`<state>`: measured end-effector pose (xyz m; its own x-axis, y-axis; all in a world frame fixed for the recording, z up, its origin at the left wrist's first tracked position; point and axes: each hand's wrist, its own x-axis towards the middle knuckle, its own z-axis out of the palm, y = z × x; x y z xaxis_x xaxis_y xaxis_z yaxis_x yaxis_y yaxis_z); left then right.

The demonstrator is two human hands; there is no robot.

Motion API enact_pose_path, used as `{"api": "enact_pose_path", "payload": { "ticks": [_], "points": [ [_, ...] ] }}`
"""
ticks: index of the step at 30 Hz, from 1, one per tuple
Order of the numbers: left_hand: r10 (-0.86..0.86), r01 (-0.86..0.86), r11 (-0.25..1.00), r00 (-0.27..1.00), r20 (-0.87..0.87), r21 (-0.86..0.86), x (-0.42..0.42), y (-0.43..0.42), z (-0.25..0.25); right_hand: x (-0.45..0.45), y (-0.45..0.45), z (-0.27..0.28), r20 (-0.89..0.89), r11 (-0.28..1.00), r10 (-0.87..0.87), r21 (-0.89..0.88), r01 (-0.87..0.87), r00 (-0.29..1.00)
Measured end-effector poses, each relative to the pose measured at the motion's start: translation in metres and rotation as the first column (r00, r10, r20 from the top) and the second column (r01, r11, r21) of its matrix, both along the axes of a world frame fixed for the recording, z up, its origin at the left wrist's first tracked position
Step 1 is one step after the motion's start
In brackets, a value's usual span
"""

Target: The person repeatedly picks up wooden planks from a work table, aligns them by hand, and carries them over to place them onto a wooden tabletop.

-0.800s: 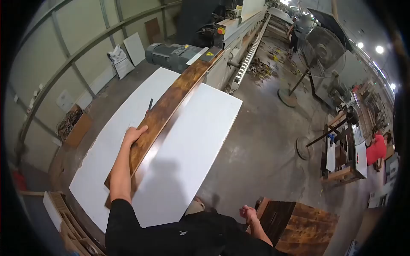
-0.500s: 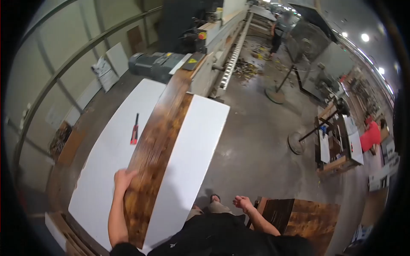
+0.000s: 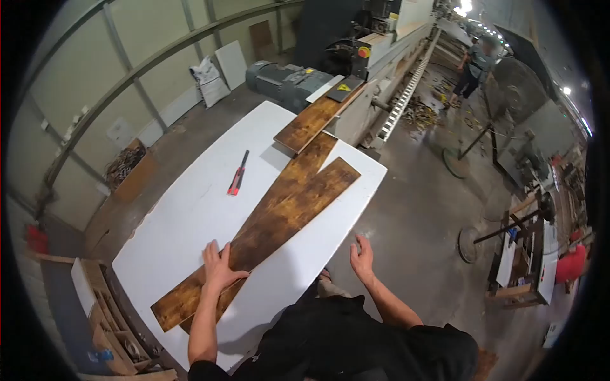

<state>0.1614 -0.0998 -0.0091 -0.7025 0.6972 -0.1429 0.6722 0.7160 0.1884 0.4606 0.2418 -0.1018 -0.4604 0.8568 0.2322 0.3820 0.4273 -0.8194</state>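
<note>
A brown wood-grain plank (image 3: pixel 298 206) lies slantwise on a white-topped table, across a second brown plank (image 3: pixel 323 147) beneath it. My left hand (image 3: pixel 219 272) spans the upper plank's lower part, fingers at its far edge and thumb at the near edge. My right hand (image 3: pixel 362 257) hangs in the air beyond the table's right edge, fingers apart and holding nothing. A third plank (image 3: pixel 305 129) juts from the machine, over the far end of the second. To the left of the planks rests a red-and-black utility knife (image 3: pixel 238 173).
The white tabletop (image 3: pixel 184 222) meets the machine (image 3: pixel 397 54) and its grey motor (image 3: pixel 289 86) at the far end. A wooden rack (image 3: pixel 114 324) stands at lower left. Pedestal fans (image 3: pixel 467 244) and another person (image 3: pixel 476 66) are on the right side.
The upper plank now lies at an angle across the second one, and another plank shows at the machine. My left hand has moved onto the plank's face; my right hand has risen. The view has shifted.
</note>
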Motion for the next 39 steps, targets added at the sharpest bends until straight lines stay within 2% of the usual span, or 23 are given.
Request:
{"api": "enact_pose_path", "payload": {
  "ticks": [3,4,7,10,12,17,23,26,28,32,34,36,39],
  "points": [
    [-0.024,0.025,0.999,0.998,0.065,-0.021,-0.006,0.025,0.000,-0.042,0.024,0.021,0.057,0.987,0.084,0.135,-0.091,0.995],
    [-0.058,0.059,0.997,0.998,0.022,-0.043,-0.010,0.028,0.004,-0.057,0.027,0.021,0.065,0.986,0.095,0.133,-0.103,0.993],
    [-0.102,0.111,0.992,0.987,0.124,-0.064,-0.003,0.043,-0.005,-0.083,0.042,0.012,0.087,0.977,0.115,0.169,-0.128,0.990],
    [-0.065,0.073,0.995,0.992,0.112,-0.067,0.000,0.049,0.002,-0.100,0.049,0.008,0.069,0.959,0.115,0.253,-0.129,0.991],
    [-0.038,0.039,0.999,0.992,0.121,-0.009,0.000,0.052,-0.001,-0.108,0.058,0.007,0.065,0.945,0.119,0.298,-0.133,0.991],
    [0.040,-0.051,0.991,0.995,0.092,0.122,0.011,0.068,-0.002,-0.113,0.069,0.009,0.185,0.917,0.193,0.315,-0.244,0.964],
    [0.121,-0.129,0.983,0.990,0.069,0.132,0.011,0.093,-0.019,-0.113,0.074,0.021,0.268,0.888,0.229,0.337,-0.314,0.936],
    [0.041,-0.029,0.975,0.998,-0.053,0.220,0.017,0.101,-0.025,-0.115,0.072,0.024,0.288,0.882,0.226,0.345,-0.321,0.931],
    [0.030,-0.010,0.961,0.997,-0.067,0.276,0.025,0.105,-0.022,-0.114,0.070,0.024,0.284,0.885,0.219,0.346,-0.313,0.934],
    [-0.003,0.093,0.892,0.980,-0.198,0.443,0.008,0.123,0.007,-0.115,0.070,0.024,0.257,0.890,0.202,0.355,-0.286,0.945],
    [-0.016,0.152,0.916,0.939,-0.345,0.370,-0.017,0.145,0.031,-0.115,0.070,0.026,0.264,0.889,0.200,0.356,-0.288,0.944],
    [0.035,0.083,0.955,0.921,-0.388,0.284,-0.052,0.163,0.041,-0.115,0.068,0.027,0.282,0.891,0.190,0.353,-0.286,0.940],
    [0.154,-0.115,0.982,0.948,-0.280,0.150,-0.135,0.176,0.015,-0.113,0.067,0.022,0.258,0.884,0.190,0.374,-0.280,0.947]
  ]
}}
